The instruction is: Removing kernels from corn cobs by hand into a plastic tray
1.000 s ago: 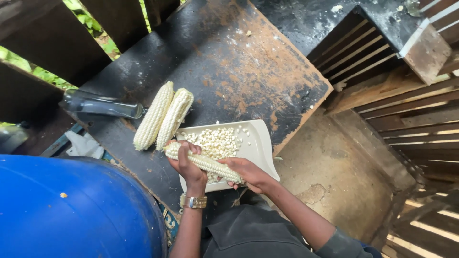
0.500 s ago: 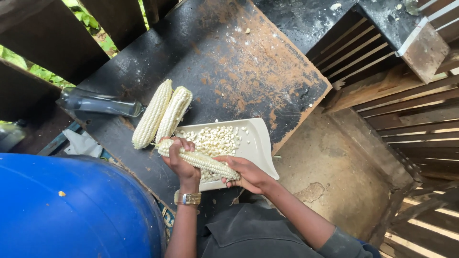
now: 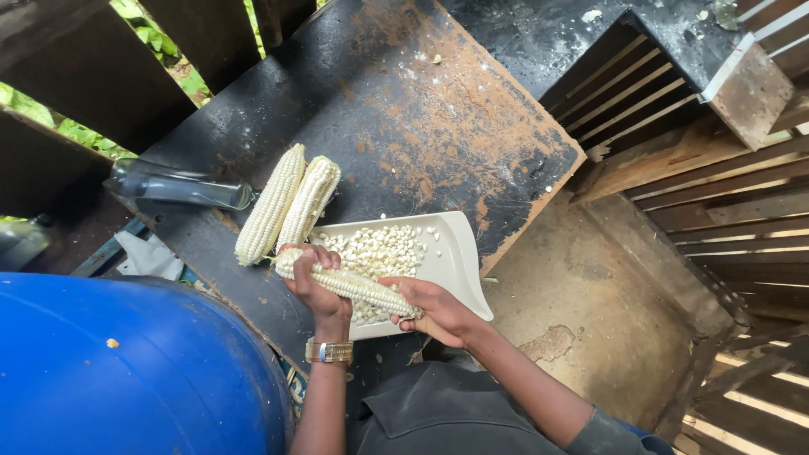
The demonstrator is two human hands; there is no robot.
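I hold a pale corn cob (image 3: 354,286) crosswise over a white square plate (image 3: 460,258) that carries several loose kernels (image 3: 381,249). My left hand (image 3: 313,288), with a gold wristwatch, grips the cob's left end. My right hand (image 3: 436,308) grips its right end, thumb against the kernels. Two whole cobs (image 3: 286,206) lie side by side on the dark board just beyond the plate's left corner.
The plate rests on a rusty black metal sheet (image 3: 396,109). A clear bottle (image 3: 181,187) lies at its left edge. A blue barrel (image 3: 126,371) fills the lower left. Wooden slats (image 3: 716,202) and a dirt floor (image 3: 590,312) are on the right.
The cob and both hands have shifted slightly over the plate; otherwise the scene is the same.
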